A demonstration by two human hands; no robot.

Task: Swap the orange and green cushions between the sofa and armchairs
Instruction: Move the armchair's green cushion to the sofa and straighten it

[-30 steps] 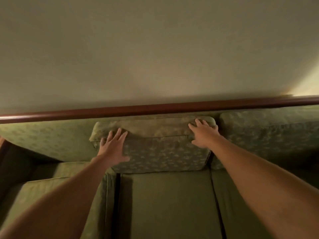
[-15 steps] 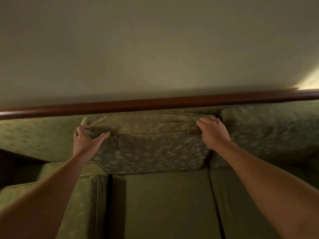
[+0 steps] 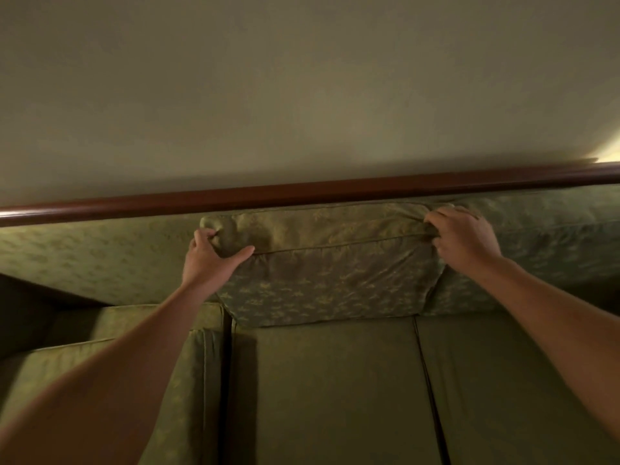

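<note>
Hands gripped green cushion [image 3: 328, 263] at top corners: left hand [image 3: 209, 260] pinching left corner, right hand [image 3: 464, 238] closed on right corner. Cushion leaned against sofa [image 3: 332, 391] backrest, under wooden rail [image 3: 302, 196].

You have nothing to read here — no words, labels, brands, numbers or signs on anything in view.
</note>
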